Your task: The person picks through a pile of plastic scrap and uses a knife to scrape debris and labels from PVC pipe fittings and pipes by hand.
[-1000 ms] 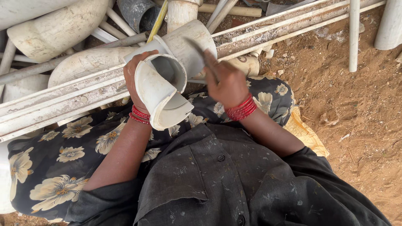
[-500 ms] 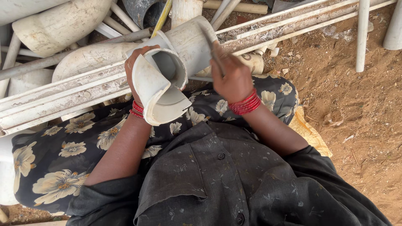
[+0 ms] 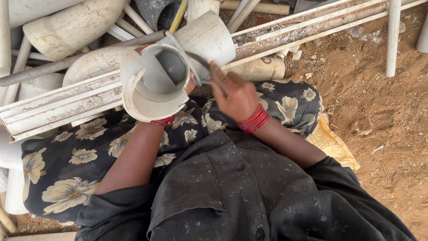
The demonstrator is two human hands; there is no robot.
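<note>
the broken white pipe fitting (image 3: pixel 156 82) is being held up over the lap, its open mouth facing the camera, in front of the heap of pale pipes (image 3: pixel 71 27) and the long white channel strips (image 3: pixel 58 111); it is looking stiff and fairly light, hard plastic with thin walls, and the cracked, peeling collar around the mouth is looking brittle and sharp-edged, so the sounder grip would seem to be on the solid round body behind the split, not on the loose flap; the surface is looking dusty rather than slick.

the left hand (image 3: pixel 189 82) is mostly hiding behind the fitting, only a bit of it showing at the right rim above the red bangles (image 3: pixel 162 121); it is wrapping closed around the fitting from behind and carrying it.

the right hand (image 3: pixel 236 96) is curling shut around a thin dark tool (image 3: pixel 200 62), blurred, so whether it is a blade or a bar cannot be told; its tip is meeting the fitting's right side near the collar.

the flowered dark cloth (image 3: pixel 89 147) is lying across the lap, and bare sandy ground (image 3: pixel 383 134) is lying to the right.
</note>
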